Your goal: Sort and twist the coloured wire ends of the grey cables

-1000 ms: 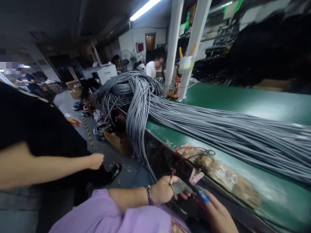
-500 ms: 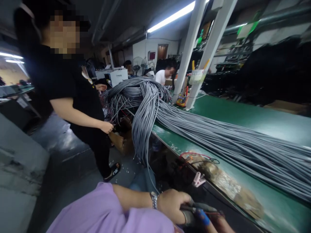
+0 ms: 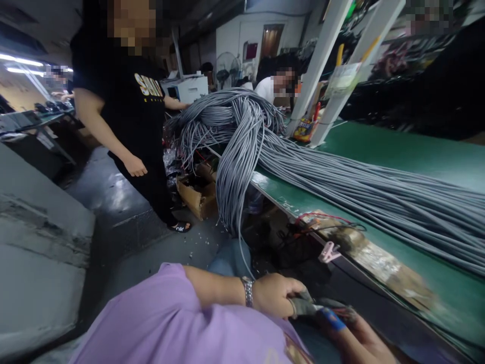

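My left hand (image 3: 273,297), with a metal watch at the wrist and dark coverings on the fingertips, is closed on a grey cable (image 3: 245,257). That cable runs down from a thick hanging hank and passes behind the hand. Close against it, my right hand (image 3: 358,331) has blue tape on a digit and pinches the cable's end, where thin dark and reddish wires show. The fingers partly hide these wires. The large grey cable bundle (image 3: 364,187) lies along the green table (image 3: 397,144), its hank drooping over the edge.
A pink clip (image 3: 329,252) sits at the table edge beside a taped brown strip (image 3: 382,260). An open cardboard box (image 3: 199,194) stands on the floor. A co-worker in black (image 3: 132,116) stands left of the bundle. White posts (image 3: 322,71) rise from the table.
My view has shifted, so the table and cables appear higher and further right. The co-worker has turned more toward me, one hand now away from the box. My hands stay together on the cable.
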`<control>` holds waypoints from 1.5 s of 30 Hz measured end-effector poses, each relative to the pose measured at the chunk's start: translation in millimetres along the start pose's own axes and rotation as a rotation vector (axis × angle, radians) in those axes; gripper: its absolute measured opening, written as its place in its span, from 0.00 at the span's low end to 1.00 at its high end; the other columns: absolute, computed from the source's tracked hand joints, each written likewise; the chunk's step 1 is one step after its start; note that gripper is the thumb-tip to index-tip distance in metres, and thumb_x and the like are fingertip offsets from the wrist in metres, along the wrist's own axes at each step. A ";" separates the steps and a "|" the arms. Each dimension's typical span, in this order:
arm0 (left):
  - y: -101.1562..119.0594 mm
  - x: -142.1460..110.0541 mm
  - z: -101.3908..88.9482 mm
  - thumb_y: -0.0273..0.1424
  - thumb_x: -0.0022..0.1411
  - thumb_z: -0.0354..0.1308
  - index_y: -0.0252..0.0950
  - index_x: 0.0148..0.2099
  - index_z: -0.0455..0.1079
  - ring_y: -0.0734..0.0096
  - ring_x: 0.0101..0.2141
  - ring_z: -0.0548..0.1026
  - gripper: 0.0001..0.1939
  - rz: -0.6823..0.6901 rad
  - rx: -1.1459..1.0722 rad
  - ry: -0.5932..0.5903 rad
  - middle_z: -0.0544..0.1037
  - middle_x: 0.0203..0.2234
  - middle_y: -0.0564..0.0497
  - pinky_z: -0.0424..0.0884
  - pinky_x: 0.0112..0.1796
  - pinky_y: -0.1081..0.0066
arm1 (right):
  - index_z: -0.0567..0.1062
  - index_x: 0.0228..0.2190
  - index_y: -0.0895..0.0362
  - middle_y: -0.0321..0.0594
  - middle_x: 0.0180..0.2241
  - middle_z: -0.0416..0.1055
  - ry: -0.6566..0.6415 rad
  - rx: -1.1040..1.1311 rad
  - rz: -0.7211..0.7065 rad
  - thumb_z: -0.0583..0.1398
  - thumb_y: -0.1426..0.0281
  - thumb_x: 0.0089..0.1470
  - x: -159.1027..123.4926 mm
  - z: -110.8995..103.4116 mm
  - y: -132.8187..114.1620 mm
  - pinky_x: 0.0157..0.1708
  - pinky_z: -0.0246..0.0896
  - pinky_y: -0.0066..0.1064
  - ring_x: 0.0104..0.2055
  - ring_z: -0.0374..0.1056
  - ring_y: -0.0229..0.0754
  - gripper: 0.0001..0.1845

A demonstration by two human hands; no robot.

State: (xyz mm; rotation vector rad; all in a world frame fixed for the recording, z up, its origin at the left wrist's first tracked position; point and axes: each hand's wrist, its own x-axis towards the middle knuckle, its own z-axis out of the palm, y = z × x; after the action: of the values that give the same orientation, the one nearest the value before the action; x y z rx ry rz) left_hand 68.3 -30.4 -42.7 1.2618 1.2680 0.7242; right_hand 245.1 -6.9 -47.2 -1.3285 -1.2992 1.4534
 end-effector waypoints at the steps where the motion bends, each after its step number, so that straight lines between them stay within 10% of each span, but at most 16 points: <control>1: 1.2 -1.7 -0.5 0.40 0.54 0.63 0.38 0.41 0.75 0.77 0.19 0.68 0.15 0.025 0.031 0.006 0.71 0.19 0.57 0.64 0.23 0.77 | 0.79 0.23 0.53 0.41 0.24 0.77 0.004 0.007 0.013 0.71 0.53 0.29 -0.8 -0.2 -1.3 0.29 0.70 0.33 0.28 0.72 0.48 0.20; 13: 24.0 5.2 -11.2 0.22 0.47 0.64 0.39 0.25 0.68 0.75 0.19 0.68 0.09 0.217 0.171 -0.168 0.69 0.15 0.61 0.63 0.24 0.76 | 0.77 0.18 0.53 0.40 0.20 0.74 -0.125 -0.016 0.049 0.71 0.56 0.26 -11.6 -2.5 -27.8 0.27 0.67 0.32 0.28 0.69 0.48 0.17; 22: 15.5 -3.6 1.2 0.48 0.48 0.65 0.36 0.24 0.68 0.78 0.14 0.65 0.20 0.043 -0.201 -0.073 0.70 0.14 0.56 0.60 0.17 0.76 | 0.75 0.19 0.55 0.37 0.18 0.67 -0.179 0.202 0.075 0.71 0.58 0.32 -16.5 8.6 -23.6 0.22 0.57 0.30 0.22 0.58 0.39 0.16; 30: 24.1 -3.3 -7.6 0.48 0.38 0.70 0.34 0.26 0.65 0.78 0.16 0.68 0.25 -0.043 -0.265 -0.037 0.70 0.15 0.57 0.65 0.20 0.76 | 0.69 0.17 0.55 0.29 0.14 0.59 -0.196 0.363 0.143 0.70 0.59 0.32 2.8 35.3 -37.8 0.18 0.49 0.26 0.17 0.51 0.32 0.18; 45: -18.0 12.8 -2.6 0.49 0.46 0.67 0.33 0.33 0.68 0.75 0.19 0.70 0.25 -0.001 -0.248 -0.064 0.71 0.17 0.56 0.67 0.24 0.73 | 0.73 0.25 0.56 0.34 0.21 0.68 -0.130 0.170 0.000 0.69 0.57 0.37 15.5 17.4 3.4 0.23 0.57 0.28 0.23 0.60 0.37 0.17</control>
State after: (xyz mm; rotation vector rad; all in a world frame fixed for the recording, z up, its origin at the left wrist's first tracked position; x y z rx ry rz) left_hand 64.6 -22.0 -63.0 1.0732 1.0899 0.8081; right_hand 225.8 4.3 -54.7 -1.1401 -1.2262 1.6345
